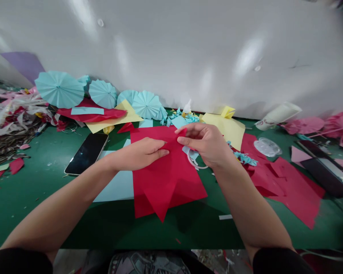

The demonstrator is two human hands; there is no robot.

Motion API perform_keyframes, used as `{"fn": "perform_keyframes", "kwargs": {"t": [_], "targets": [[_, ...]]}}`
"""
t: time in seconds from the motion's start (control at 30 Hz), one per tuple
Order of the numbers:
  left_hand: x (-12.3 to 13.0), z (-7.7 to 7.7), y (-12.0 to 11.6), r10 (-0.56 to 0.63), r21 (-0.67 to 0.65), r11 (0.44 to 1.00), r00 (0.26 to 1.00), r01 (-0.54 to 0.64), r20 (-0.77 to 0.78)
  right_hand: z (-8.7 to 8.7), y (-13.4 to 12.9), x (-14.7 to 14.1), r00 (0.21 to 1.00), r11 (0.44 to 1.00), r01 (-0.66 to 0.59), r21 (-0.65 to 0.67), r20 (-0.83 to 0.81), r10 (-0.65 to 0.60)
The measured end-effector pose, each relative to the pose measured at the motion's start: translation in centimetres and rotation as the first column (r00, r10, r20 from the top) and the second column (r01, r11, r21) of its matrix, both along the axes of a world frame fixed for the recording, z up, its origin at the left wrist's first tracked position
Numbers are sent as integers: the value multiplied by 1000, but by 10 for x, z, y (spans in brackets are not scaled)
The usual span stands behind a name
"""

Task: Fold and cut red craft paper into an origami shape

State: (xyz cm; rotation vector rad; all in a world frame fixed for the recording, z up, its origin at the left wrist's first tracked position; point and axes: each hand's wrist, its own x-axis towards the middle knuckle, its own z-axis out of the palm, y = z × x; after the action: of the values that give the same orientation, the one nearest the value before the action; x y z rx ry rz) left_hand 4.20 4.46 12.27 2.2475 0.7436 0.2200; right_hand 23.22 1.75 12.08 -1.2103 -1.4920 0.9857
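A piece of red paper is held up over the table, one pointed corner hanging toward me. My left hand pinches it near its left side, with thumb and fingers pressed together. At its upper right, my right hand grips a corner between thumb and forefinger. Behind the held paper lies another red sheet, partly hidden by it. Light blue paper sticks out on the left from under the red. A clear plastic ring lies just below my right hand.
A phone lies to the left on the green table. Light blue pleated paper rosettes stand along the wall. Yellow paper, a white cup, red sheets and a plastic lid are at the right.
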Motion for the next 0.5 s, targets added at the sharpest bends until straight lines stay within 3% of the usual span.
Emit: {"fn": "perform_keyframes", "kwargs": {"t": [0.33,0.5], "targets": [[-1,-3,1,11,63,998,999,-8,-44,1,-1,-1,999,1000,-23,-9,-35,22],[5,-6,-4,104,56,993,994,-105,30,-5,-2,-8,1000,1000,-23,5,4,23]]}}
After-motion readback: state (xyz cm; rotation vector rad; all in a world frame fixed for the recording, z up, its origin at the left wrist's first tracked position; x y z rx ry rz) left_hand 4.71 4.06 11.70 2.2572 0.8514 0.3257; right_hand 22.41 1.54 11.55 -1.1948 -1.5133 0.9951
